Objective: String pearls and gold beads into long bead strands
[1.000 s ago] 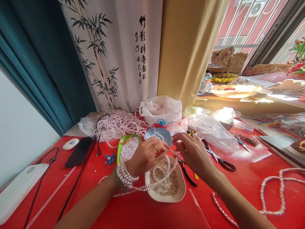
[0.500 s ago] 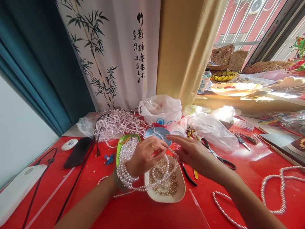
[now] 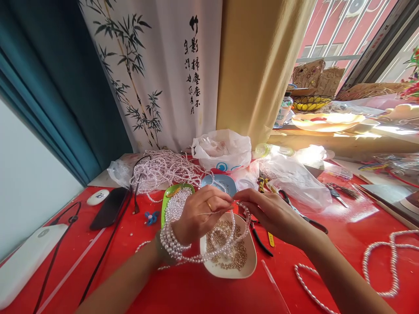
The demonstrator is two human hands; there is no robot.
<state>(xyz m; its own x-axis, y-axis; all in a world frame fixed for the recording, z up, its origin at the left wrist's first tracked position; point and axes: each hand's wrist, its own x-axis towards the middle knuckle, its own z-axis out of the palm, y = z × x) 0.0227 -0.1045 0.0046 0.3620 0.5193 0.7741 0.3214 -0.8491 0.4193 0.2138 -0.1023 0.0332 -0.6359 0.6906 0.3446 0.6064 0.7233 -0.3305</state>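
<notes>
My left hand point(image 3: 199, 213), with a ring on one finger, is closed in a pinch on a strand of white pearl beads point(image 3: 225, 248). That strand is wound several times round my left wrist and loops down over a white dish point(image 3: 250, 261) of small golden beads. My right hand point(image 3: 268, 209) meets the left fingertip to fingertip, pinched on the same strand just above the dish. A green tray point(image 3: 165, 203) heaped with pearls sits behind my left hand.
On the red table point(image 3: 196, 292) lie black pliers point(image 3: 260, 240), scissors point(image 3: 303, 216), a blue dish point(image 3: 221, 181), a pile of pearl strands point(image 3: 163, 168), plastic bags point(image 3: 222, 150), a black phone point(image 3: 109, 207), cables and a twisted pearl rope point(image 3: 379, 257) at the right.
My right hand, which had opened and drawn slightly away half a second ago, has come back to the left fingertips and pinched the strand. The left hand has stayed in place.
</notes>
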